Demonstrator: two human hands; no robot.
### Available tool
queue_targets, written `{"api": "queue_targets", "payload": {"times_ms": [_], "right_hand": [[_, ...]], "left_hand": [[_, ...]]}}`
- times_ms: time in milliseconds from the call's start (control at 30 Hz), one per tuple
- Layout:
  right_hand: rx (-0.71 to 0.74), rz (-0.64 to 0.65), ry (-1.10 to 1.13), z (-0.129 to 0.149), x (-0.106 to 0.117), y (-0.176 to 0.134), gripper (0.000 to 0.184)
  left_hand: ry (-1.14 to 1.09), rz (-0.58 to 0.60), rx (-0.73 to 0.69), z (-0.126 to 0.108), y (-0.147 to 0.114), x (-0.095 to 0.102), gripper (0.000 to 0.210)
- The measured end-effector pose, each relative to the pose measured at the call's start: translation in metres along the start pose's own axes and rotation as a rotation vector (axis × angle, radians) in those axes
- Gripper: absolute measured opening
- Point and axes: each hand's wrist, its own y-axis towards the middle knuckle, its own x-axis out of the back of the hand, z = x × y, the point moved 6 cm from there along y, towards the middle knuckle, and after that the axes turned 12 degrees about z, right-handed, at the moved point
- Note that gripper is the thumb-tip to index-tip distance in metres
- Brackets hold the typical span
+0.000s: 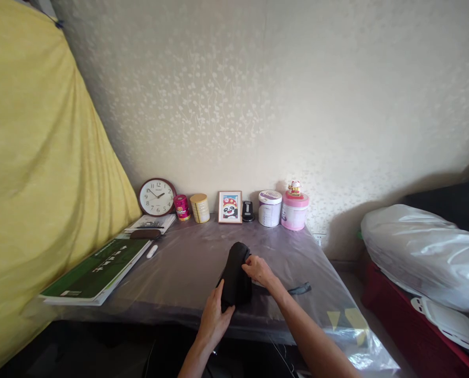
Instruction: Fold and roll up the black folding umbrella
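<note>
A black, elongated bundle that looks like soft fabric (pixel 235 281) stands tilted near the front of the table; its exact kind cannot be made out. Around its lower left end, my left hand (pixel 214 317) has its thumb and fingers closed. My right hand (pixel 259 270) pinches the bundle's right side near the upper end, fingers curled together. A dark grey strip (pixel 299 289) lies on the table just beyond my right forearm, which hides part of it.
Plastic sheeting covers the table (pixel 171 283). At left lie a green book (pixel 100 268), a brown case (pixel 145 234) and a white object (pixel 151 251). Along the wall stand a clock (pixel 157 197), tins, a framed panda picture (pixel 230 207) and two tubs (pixel 269 210).
</note>
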Motion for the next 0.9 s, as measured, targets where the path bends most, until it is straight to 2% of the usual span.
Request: {"api": "queue_targets", "payload": {"times_ms": [200, 333, 467, 667, 800, 900], "right_hand": [[-0.043, 0.077, 0.127, -0.005, -0.006, 0.001, 0.008], [-0.046, 0.085, 0.273, 0.002, -0.014, 0.005, 0.025], [-0.013, 0.063, 0.35, 0.013, -0.025, 0.011, 0.029], [0.057, 0.029, 0.314, 0.023, -0.045, 0.02, 0.028], [0.135, -0.011, 0.231, 0.026, -0.047, 0.019, 0.028], [0.199, -0.024, 0.181, 0.028, -0.046, 0.012, 0.028]], "left_hand": [[0.004, 0.006, 0.008, -0.001, 0.001, 0.001, 0.07], [0.003, -0.001, 0.012, 0.001, 0.004, 0.002, 0.07], [0.001, -0.01, 0.017, 0.005, 0.005, 0.002, 0.07], [0.006, -0.049, 0.013, 0.012, 0.006, 0.006, 0.066], [0.014, -0.053, 0.001, 0.013, 0.006, 0.003, 0.063], [0.026, -0.067, -0.009, 0.008, 0.002, 0.002, 0.073]]}}
